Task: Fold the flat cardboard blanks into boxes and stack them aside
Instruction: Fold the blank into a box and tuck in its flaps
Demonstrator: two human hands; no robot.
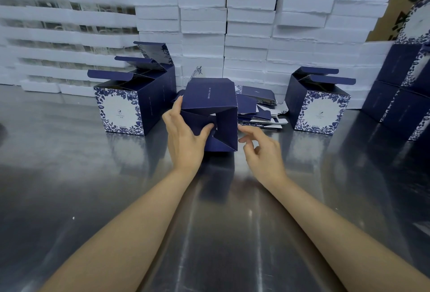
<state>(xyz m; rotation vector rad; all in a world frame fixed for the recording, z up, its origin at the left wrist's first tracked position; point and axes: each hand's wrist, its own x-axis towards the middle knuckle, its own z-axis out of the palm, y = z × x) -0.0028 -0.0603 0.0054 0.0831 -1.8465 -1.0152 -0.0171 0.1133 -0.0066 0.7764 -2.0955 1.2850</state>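
Pile of flat blanks (258, 114) partly behind the held box (209, 98); right-side box stack (400, 100) partly beyond the frame edge.

Both forearms reach forward. The left hand (186, 135) grips the box (209, 96), thumb pressing its near face; the right hand (263, 149) hovers just beside it, fingers (249, 131) loosely curled, holding nothing.

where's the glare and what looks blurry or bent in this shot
Head view: glare streaks the steel table; the white foam stacks at upper left look smeared; the wide lens bows the edges; the navy box at centre is sharp.
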